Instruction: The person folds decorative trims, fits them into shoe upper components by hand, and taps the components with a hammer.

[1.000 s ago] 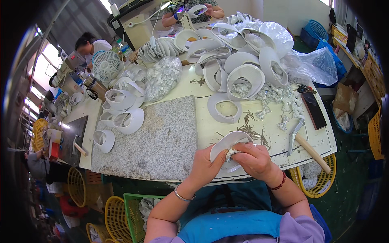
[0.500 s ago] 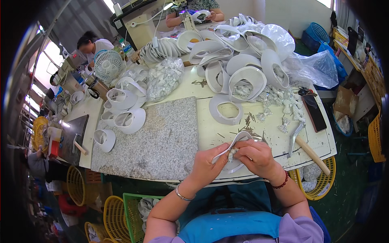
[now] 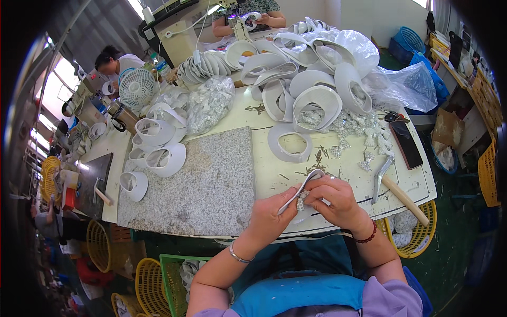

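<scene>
Over the table's front edge, my left hand [image 3: 269,214] grips a white shoe-upper-like piece [image 3: 312,177] between thumb and fingers, tilted up on edge. Bunched against its inner side is a glittery silver trim [image 3: 301,201]. My right hand [image 3: 332,199] pinches at this trim with fingers bent close together; the fingertips partly hide it. Just beyond my hands lies a flat white ring-shaped upper [image 3: 274,143], among scattered thin brown slivers [image 3: 318,157]. To the right, a hammer [image 3: 405,201] rests with its wooden handle jutting past the table edge.
A speckled stone slab [image 3: 185,193] covers the left front, with several white uppers [image 3: 167,160] at its far left. More uppers [image 3: 317,108] and glittery trims [image 3: 380,134] heap at the back. A phone [image 3: 406,145] lies right; a yellow basket [image 3: 434,227] stands below. Co-workers sit beyond.
The whole view has shifted slightly. My hands stay on the white upper and the trim, with only a small movement of the right fingers.
</scene>
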`<state>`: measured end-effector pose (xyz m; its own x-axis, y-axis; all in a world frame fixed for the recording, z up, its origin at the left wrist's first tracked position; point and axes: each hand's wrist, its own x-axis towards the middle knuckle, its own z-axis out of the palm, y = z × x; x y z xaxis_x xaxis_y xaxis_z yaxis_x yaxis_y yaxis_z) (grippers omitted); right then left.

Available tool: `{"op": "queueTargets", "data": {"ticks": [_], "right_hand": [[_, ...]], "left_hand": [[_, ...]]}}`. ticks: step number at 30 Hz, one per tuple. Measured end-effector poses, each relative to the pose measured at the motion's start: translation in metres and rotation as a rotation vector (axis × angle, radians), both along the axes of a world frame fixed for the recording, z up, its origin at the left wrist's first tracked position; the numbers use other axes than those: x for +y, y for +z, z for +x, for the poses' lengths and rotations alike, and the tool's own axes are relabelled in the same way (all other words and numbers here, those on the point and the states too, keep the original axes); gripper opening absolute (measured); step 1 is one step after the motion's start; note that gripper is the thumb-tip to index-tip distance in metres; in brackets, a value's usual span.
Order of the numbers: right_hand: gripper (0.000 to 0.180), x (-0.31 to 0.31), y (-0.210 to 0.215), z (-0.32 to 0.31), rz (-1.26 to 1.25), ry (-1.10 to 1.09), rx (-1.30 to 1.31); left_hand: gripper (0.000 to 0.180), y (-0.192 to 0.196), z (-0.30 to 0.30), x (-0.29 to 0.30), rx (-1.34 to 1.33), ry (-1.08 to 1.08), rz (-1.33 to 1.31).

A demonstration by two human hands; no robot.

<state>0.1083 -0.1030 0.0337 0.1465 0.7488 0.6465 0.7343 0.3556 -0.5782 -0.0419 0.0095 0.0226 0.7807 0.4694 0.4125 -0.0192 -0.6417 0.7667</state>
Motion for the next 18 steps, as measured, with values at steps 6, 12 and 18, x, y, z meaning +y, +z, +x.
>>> {"op": "queueTargets", "data": {"ticks": [6, 12, 18], "right_hand": [[0.014, -0.001, -0.008, 0.005, 0.005, 0.028, 0.095], [0.018, -0.003, -0.006, 0.01, -0.081, 0.066, 0.161], [0.021, 0.0, 0.003, 0.007, 0.014, 0.015, 0.075]], "left_hand": [[0.027, 0.001, 0.003, -0.004, -0.026, -0.006, -0.11], [0.028, -0.004, 0.002, -0.005, -0.061, -0.018, -0.04], [0.03, -0.001, 0.0, -0.005, -0.061, -0.004, 0.053]]}}
